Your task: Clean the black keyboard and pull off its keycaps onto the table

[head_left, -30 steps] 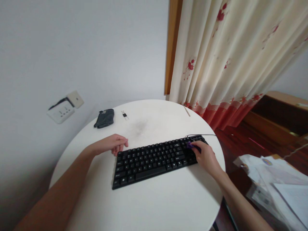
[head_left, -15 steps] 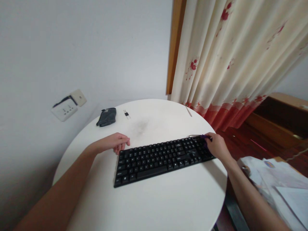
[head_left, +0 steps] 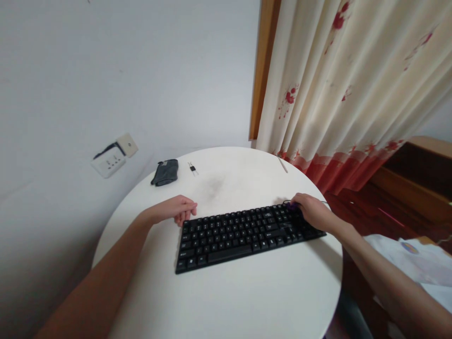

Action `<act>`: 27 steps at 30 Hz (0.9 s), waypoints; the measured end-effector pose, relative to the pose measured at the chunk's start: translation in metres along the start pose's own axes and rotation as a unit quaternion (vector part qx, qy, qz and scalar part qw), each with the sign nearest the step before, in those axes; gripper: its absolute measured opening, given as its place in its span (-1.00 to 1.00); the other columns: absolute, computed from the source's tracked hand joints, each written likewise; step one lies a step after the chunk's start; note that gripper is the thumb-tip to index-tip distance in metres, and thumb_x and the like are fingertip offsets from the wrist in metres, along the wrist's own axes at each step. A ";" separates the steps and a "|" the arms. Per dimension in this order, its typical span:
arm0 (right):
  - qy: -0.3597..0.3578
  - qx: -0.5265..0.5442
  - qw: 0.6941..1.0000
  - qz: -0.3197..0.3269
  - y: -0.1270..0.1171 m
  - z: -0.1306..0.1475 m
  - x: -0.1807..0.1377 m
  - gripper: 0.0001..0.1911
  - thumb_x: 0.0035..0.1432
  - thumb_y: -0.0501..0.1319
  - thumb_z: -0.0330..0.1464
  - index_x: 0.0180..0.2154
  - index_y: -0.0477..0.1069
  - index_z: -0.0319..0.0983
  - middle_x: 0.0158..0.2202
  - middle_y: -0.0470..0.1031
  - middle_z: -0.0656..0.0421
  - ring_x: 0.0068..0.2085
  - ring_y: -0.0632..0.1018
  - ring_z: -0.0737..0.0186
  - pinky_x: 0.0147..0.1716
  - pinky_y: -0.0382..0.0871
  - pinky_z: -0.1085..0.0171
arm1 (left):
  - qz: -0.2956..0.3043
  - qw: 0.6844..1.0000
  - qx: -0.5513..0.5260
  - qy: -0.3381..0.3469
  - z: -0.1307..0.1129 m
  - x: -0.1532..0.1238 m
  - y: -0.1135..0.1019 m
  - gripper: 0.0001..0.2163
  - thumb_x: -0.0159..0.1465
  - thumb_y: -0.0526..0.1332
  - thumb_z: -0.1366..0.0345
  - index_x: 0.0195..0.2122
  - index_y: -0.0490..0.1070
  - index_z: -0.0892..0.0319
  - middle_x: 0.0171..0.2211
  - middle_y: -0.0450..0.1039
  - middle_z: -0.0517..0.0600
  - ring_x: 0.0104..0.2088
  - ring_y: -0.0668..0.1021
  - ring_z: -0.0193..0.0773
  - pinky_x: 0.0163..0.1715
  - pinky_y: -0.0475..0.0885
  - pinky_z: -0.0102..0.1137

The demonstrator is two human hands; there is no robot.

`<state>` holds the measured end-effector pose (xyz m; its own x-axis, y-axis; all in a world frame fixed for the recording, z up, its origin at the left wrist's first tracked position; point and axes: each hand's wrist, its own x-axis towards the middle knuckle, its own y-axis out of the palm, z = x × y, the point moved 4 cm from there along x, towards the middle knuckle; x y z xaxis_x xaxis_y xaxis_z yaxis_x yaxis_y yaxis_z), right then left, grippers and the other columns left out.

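Observation:
A black keyboard (head_left: 236,235) lies slightly slanted on the round white table (head_left: 226,296). Beside its upper left corner rests my left hand (head_left: 181,208), fingers loosely bent and a little apart, with nothing seen in them. My right hand (head_left: 310,210) is closed over the keyboard's upper right part, above the number keys. From its fingertips pokes a small purple thing (head_left: 292,205), mostly hidden, so its kind does not show. A thin dark cable (head_left: 286,201) curves behind the keyboard near these fingers.
Toward the back left of the table are a dark grey pouch (head_left: 165,172) and a small black-and-silver item (head_left: 192,168). A thin pale stick (head_left: 283,165) lies near the back right edge. Beyond hang curtains (head_left: 310,94); papers and bags (head_left: 409,259) are at lower right.
My right hand has slid left along the keyboard's top with the purple thing. The left hand stays at the corner. The whole view has shifted slightly, so everything appears further right.

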<state>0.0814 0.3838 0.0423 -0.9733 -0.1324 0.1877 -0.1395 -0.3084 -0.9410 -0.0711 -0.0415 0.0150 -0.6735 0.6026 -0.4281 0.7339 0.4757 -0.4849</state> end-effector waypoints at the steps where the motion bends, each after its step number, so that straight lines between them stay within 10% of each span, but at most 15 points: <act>1: -0.006 -0.003 1.000 0.010 -0.002 -0.005 0.000 -0.67 0.07 0.02 -0.62 -0.28 0.48 -0.22 -0.28 0.53 0.11 -0.19 0.49 0.17 -0.16 0.28 0.30 | -0.001 1.000 0.000 0.000 0.000 0.000 0.000 -0.54 0.16 0.18 -0.15 -0.41 0.46 0.22 -0.62 0.45 -0.02 -0.62 0.51 -0.28 -0.60 0.39 -0.46; 13: 0.070 -0.017 0.997 0.012 -0.015 -0.071 -0.007 -0.69 -0.08 0.09 -0.62 -0.39 0.52 -0.21 -0.38 0.54 0.15 -0.34 0.50 0.20 -0.30 0.28 0.32 | -0.013 1.000 0.000 0.001 -0.001 0.001 0.002 -0.59 0.17 0.18 -0.09 -0.45 0.45 0.22 -0.62 0.46 0.00 -0.63 0.51 -0.28 -0.61 0.38 -0.45; 18: 0.055 0.009 0.993 -0.106 -0.011 -0.043 -0.017 -0.69 0.10 0.02 -0.56 -0.27 0.50 -0.25 -0.26 0.51 0.07 -0.21 0.51 0.14 -0.15 0.34 0.24 | -0.011 1.000 -0.001 0.005 0.000 0.002 0.001 -0.59 0.18 0.18 -0.09 -0.44 0.46 0.22 -0.62 0.46 -0.01 -0.64 0.51 -0.27 -0.61 0.39 -0.44; 22: -0.027 0.080 0.994 -0.070 0.006 -0.012 -0.028 -0.67 0.09 0.00 -0.56 -0.24 0.46 -0.21 -0.19 0.47 0.10 -0.14 0.49 0.15 -0.07 0.35 0.21 | -0.008 1.000 -0.004 0.006 0.002 0.003 0.001 -0.57 0.19 0.17 -0.11 -0.42 0.46 0.22 -0.62 0.45 -0.01 -0.63 0.50 -0.28 -0.61 0.39 -0.45; 27: 0.042 0.058 0.990 -0.120 -0.004 -0.042 -0.039 -0.71 0.03 0.02 -0.56 -0.32 0.46 -0.21 -0.25 0.47 0.11 -0.20 0.50 0.13 -0.12 0.36 0.18 | -0.003 1.000 -0.006 0.005 0.002 0.003 0.001 -0.57 0.19 0.17 -0.11 -0.41 0.46 0.22 -0.61 0.45 -0.01 -0.64 0.50 -0.29 -0.61 0.38 -0.46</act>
<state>0.1120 0.4296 0.0266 -0.9272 0.0357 0.3729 -0.3513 -0.4282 -0.8326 -0.0728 -0.0406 0.0116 -0.6777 0.6052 -0.4177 0.7303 0.4870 -0.4791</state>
